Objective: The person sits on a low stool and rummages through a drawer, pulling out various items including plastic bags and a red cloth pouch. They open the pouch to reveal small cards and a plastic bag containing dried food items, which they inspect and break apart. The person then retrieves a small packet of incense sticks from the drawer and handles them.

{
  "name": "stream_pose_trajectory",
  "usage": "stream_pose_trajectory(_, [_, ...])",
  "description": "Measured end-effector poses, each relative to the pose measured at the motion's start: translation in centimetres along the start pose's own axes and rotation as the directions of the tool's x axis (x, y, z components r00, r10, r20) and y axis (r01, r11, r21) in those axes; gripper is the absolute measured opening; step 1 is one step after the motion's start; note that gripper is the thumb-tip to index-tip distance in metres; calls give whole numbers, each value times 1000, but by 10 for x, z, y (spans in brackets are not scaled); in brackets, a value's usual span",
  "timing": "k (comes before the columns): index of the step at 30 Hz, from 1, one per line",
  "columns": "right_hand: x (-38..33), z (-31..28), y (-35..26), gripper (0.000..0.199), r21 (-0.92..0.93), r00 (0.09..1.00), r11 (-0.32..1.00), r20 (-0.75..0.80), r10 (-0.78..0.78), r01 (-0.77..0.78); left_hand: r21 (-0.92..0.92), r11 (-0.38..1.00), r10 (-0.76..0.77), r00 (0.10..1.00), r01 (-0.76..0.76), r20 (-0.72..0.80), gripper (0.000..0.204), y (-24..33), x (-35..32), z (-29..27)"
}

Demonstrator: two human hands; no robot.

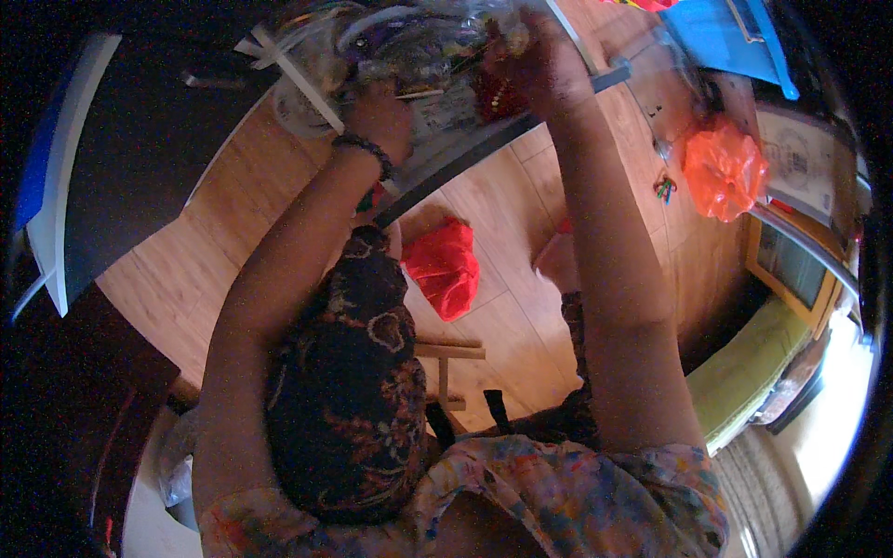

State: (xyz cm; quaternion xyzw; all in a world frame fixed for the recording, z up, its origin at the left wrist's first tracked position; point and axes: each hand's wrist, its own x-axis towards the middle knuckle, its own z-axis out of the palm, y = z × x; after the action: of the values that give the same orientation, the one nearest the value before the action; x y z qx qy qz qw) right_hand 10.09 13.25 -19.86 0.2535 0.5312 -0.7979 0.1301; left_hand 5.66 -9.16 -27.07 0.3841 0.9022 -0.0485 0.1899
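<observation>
An open drawer (456,167) with white side rails is crowded with clear plastic bags (400,46) and small items. My left hand (377,121), a dark beaded bracelet (365,153) on its wrist, reaches into its left part; the fingers are dark and partly hidden. Beside them lies a thin pale stick (420,94). At the right part of the drawer my right hand (539,70) is blurred, its fingers bent inward among the plastic. Whatever they grip cannot be made out. Just below that hand is a dark red item (499,97) with pale beads.
A red bag (443,270) lies on the wooden floor (502,344) between my legs. To the right are an orange plastic bag (726,170), small colourful pieces (664,189) and a blue container (730,42). A dark cabinet surface (158,130) is at the left.
</observation>
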Motion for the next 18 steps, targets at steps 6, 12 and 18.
stream_pose_trajectory(6, [-11,-14,-22,28,518,809,672,-68,-584,529,-261,965,9,998,10,70,46,-11,5,-3])
stream_pose_trajectory(12, [-46,-8,-46,26,383,775,674,-298,-557,632,-545,820,209,978,-176,-2,46,-44,34,22])
stream_pose_trajectory(18, [-47,-4,-35,25,349,780,701,-355,-515,622,-468,875,272,926,-125,261,42,-49,45,5])
